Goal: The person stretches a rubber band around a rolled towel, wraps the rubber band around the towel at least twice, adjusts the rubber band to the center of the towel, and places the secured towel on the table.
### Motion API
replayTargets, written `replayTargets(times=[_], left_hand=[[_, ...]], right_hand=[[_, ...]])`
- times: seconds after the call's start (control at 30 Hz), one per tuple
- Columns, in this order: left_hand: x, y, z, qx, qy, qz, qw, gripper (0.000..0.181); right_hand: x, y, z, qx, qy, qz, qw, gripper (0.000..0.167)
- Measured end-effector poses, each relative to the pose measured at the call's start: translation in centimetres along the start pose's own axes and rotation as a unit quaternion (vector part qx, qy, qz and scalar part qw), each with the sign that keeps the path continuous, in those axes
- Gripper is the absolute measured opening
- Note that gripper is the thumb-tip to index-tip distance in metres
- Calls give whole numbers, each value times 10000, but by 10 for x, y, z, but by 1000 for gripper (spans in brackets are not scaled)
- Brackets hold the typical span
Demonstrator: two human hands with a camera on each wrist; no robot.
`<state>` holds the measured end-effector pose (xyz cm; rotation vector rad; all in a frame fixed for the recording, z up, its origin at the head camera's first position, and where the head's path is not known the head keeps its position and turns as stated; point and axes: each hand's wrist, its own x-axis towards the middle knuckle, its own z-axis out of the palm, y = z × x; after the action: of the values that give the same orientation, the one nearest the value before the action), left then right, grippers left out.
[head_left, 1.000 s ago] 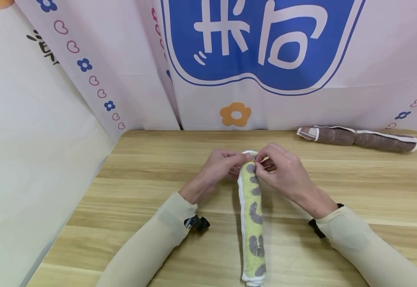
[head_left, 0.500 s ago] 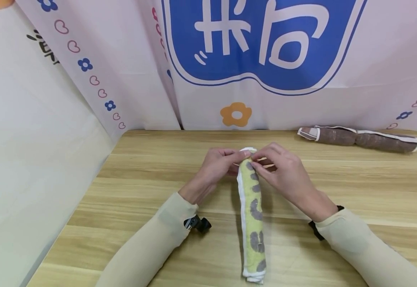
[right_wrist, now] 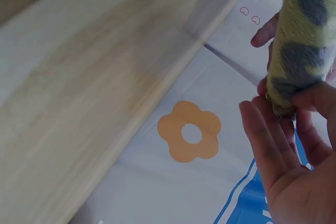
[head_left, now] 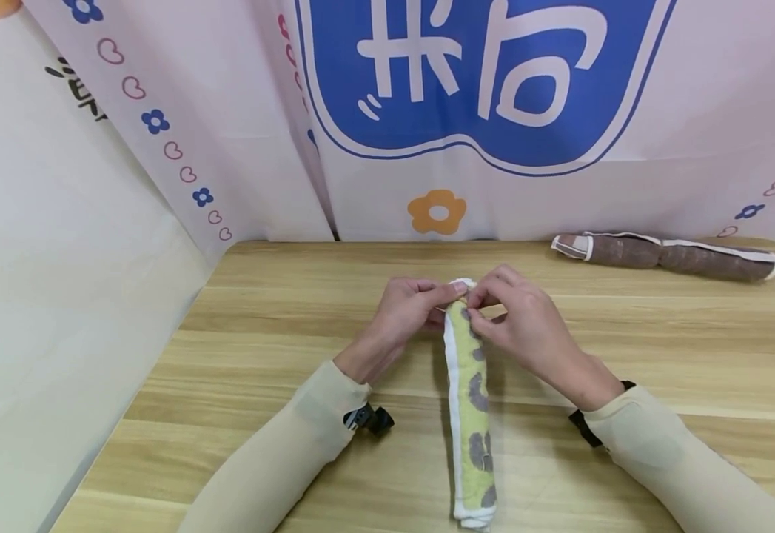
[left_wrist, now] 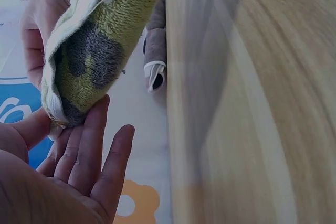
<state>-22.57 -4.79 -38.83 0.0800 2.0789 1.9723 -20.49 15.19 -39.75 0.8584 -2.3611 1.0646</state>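
A rolled towel [head_left: 475, 414], yellow-green with grey patches and a white edge, runs lengthwise in front of me in the head view. My left hand [head_left: 406, 307] grips its far end from the left, thumb on top and fingers underneath. From the right, my right hand [head_left: 523, 311] pinches at the same end with thumb and forefinger. A thin, pale line like a band or thread crosses the roll near the fingers; its kind is too small to tell. In the left wrist view the towel [left_wrist: 100, 51] hangs above the fingers, and the right wrist view shows the thumb against its tip [right_wrist: 294, 77].
Another rolled towel [head_left: 667, 255], brown with white edging and narrowed at its middle, lies along the back right of the wooden table [head_left: 280, 333]. Behind the table's back edge hangs a white printed cloth [head_left: 374, 196] with a blue sign and an orange flower.
Both hands stay at the towel's far end. The right fingers shift slightly over the roll, and the towel's near end moves a little right. The brown towel stays put.
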Motion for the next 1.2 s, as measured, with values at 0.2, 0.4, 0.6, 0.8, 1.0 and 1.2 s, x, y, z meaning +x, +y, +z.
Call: replayTargets(times=[0.2, 0.4, 0.6, 0.8, 1.0, 1.2], left_hand=[[-1, 0, -1, 0, 96, 74, 9999, 28], [-1, -1, 3, 14, 121, 4, 9999, 26], [-2, 0, 4, 39, 242, 75, 9997, 24], [-3, 1, 3, 28, 134, 266, 9996, 23], [-4, 3, 2, 20, 37, 332, 9994, 22], [-3, 0, 5, 20, 85, 343, 9994, 22]], right_hand=[[-1, 0, 3, -30, 214, -190, 9996, 20], [-3, 0, 1, -115, 7, 47, 9999, 18], [-1, -2, -1, -167, -61, 185, 9997, 15], [1, -5, -5, -174, -43, 306, 9994, 15], [1, -3, -3, -328, 193, -56, 9993, 15], [-2, 3, 2, -495, 401, -354, 9973, 20]])
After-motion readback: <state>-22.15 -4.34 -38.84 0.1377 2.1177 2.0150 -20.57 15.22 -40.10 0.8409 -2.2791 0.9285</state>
